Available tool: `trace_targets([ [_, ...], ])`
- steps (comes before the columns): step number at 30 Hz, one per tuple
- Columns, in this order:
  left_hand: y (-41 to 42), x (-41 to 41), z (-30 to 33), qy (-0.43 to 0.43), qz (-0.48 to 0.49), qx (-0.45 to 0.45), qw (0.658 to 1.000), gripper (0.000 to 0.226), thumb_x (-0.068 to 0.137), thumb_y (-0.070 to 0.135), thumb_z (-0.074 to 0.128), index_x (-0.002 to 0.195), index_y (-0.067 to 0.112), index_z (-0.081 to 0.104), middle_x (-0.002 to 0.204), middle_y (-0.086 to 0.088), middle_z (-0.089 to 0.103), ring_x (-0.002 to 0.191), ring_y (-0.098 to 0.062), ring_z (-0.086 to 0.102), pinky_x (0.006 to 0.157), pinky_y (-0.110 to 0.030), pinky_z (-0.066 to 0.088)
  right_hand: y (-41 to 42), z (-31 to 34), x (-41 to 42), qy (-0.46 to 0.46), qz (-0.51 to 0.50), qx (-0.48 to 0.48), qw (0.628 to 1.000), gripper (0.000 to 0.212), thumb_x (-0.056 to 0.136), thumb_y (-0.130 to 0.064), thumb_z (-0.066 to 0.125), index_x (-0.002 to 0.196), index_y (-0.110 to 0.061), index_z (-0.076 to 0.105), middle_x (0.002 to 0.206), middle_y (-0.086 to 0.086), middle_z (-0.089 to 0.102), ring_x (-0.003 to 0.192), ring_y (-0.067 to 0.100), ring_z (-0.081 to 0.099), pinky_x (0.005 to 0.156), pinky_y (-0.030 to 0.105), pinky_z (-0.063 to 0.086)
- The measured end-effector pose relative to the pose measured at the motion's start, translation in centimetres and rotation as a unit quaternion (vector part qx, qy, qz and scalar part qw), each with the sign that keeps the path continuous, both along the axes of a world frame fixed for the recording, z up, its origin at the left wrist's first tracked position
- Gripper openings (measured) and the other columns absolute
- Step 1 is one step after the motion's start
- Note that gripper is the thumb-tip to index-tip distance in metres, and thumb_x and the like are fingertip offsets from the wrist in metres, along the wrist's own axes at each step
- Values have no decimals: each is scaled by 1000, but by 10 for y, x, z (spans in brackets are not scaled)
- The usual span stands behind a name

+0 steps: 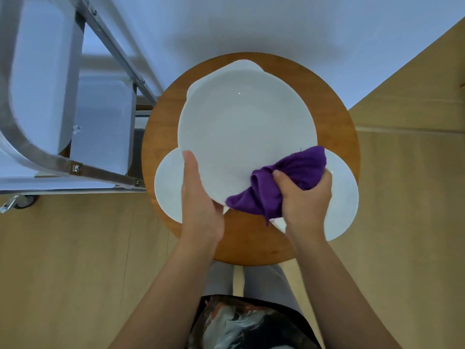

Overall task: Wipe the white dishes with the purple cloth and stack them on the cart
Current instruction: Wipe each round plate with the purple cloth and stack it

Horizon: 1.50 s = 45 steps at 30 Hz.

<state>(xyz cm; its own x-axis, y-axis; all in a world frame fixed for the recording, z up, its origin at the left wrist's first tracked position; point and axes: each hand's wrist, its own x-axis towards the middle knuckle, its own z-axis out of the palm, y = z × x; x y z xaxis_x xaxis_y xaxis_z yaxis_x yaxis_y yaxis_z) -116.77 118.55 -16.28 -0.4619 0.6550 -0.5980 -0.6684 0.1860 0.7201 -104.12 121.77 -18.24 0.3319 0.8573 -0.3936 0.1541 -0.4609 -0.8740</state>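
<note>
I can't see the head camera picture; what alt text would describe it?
A person's left hand holds a large white plate while the right hand wipes its near edge with a purple cloth, above a round wooden table holding more white dishes; a metal cart stands at left.

Both bare forearms reach up from six o'clock. The left hand (198, 197) grips with its thumb extended toward twelve o'clock; the right hand (304, 197), at its three o'clock, is clenched, fingers curled.
</note>
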Motion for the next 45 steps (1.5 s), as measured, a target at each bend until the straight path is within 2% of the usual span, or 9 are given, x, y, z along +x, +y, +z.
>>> trace_targets([
  [3,-7,-34,1,35,-97,-11,995,47,90,48,46,127,22,55,116,-2,69,107,-21,65,81,-36,57,14,12,26,-32,76,16,996,65,69,-21,82,124,-22,47,110,-6,59,98,12,58,78,27,53],
  [7,-2,-70,3,-28,-204,-26,978,32,81,38,57,110,25,66,104,-4,73,94,-24,70,67,-38,58,17,17,34,-59,199,21,978,67,70,-24,81,128,-21,46,117,-3,58,103,16,57,85,33,52],
  [13,-2,-61,7,-80,-178,-35,980,48,82,35,57,128,21,56,117,-9,68,105,-30,65,79,-47,57,17,27,49,-155,280,61,945,81,77,-18,75,143,-27,30,127,-10,43,107,0,41,89,22,39],
  [16,-2,-50,8,-57,-180,-34,982,32,91,35,52,119,25,60,104,-2,73,94,-23,70,69,-39,59,29,40,52,-255,358,198,876,79,73,-13,68,143,-19,32,127,11,46,103,3,38,79,16,36],
  [22,0,-39,13,-54,-215,-22,975,34,87,39,53,118,28,59,109,-4,69,106,-27,65,83,-44,55,53,21,33,-391,512,357,676,54,68,1,71,120,-4,62,122,25,57,115,44,50,95,50,40],
  [27,-2,-38,15,-102,-151,41,982,44,82,35,54,123,23,57,105,-3,72,95,-24,70,69,-39,58,29,4,37,-342,522,296,723,55,74,-24,60,125,-5,57,130,20,53,124,36,46,105,46,35],
  [33,3,-22,9,-118,-95,49,987,54,79,40,55,129,19,54,115,-8,68,101,-27,67,78,-41,58,-32,2,-14,-315,369,211,849,51,80,-43,54,119,-10,63,120,17,60,100,36,58,76,36,51],
  [38,6,-14,4,-146,-38,10,988,55,69,41,65,116,13,61,109,-14,70,94,-31,69,77,-45,58,-47,12,-33,-224,367,186,883,42,77,-38,52,109,-16,66,105,3,60,94,18,54,68,14,39],
  [45,3,-23,-4,-119,-46,16,992,29,78,43,60,93,23,75,99,-5,74,86,-25,72,68,-40,59,-18,34,-11,-20,521,18,853,28,68,-35,54,89,-23,68,83,-11,62,81,5,56,69,23,48],
])
